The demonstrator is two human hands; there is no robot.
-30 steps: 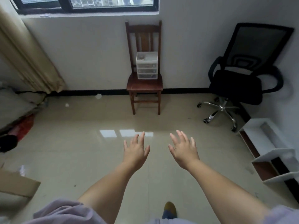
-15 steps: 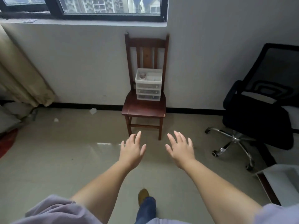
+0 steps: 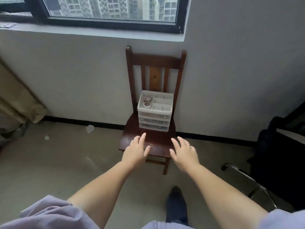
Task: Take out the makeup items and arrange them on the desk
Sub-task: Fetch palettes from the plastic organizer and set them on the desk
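A small white plastic drawer organiser [image 3: 154,120] with three shut drawers stands at the back of a dark wooden chair [image 3: 155,142] against the wall. Its open top tray holds a few small round items [image 3: 147,103] in the left compartment. My left hand [image 3: 137,150] and my right hand [image 3: 184,152] are stretched forward over the chair seat's front edge, fingers spread and straight, holding nothing. Both hands are short of the organiser and apart from it.
A black office chair [image 3: 279,162] stands at the right. A beige curtain [image 3: 18,100] hangs at the left, with scraps of litter [image 3: 90,128] on the tiled floor below the window. My dark shoe [image 3: 176,202] shows below my arms.
The chair and organiser have come much closer and larger in view as I walked toward them. My hands, spread throughout, have gone from over the floor to over the seat's front edge.
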